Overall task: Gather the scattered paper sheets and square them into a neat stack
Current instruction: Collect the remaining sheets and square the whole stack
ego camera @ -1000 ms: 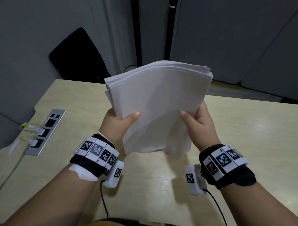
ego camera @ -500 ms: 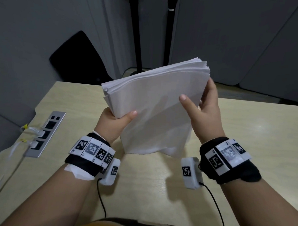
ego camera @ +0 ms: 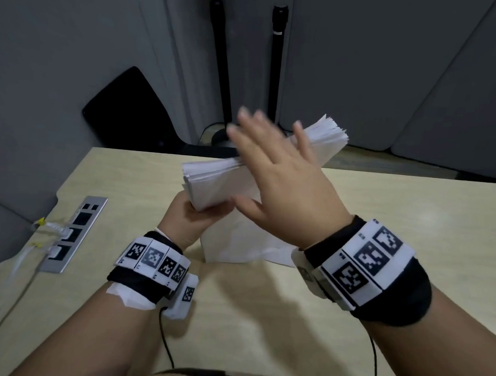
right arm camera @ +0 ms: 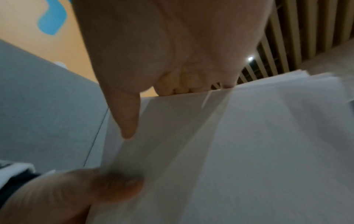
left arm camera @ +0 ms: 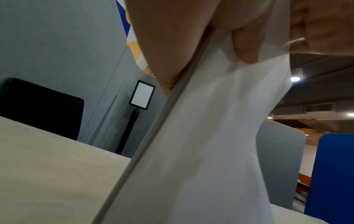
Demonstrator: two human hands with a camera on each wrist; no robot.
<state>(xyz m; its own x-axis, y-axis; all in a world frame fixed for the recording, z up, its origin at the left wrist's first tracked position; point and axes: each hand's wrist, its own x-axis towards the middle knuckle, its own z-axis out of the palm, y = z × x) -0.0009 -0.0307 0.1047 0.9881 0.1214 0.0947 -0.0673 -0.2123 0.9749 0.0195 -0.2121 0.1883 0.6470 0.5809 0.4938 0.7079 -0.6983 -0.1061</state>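
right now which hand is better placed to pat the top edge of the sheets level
Right. The right hand is open and free, fingers spread above the paper stack's uneven top edge. The left hand grips the stack's side and must keep it upright.

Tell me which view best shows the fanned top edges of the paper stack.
The head view: the paper stack shows its uneven sheet ends past the right hand. The left wrist view gives only one side edge, and the right wrist view shows a blurred top corner.
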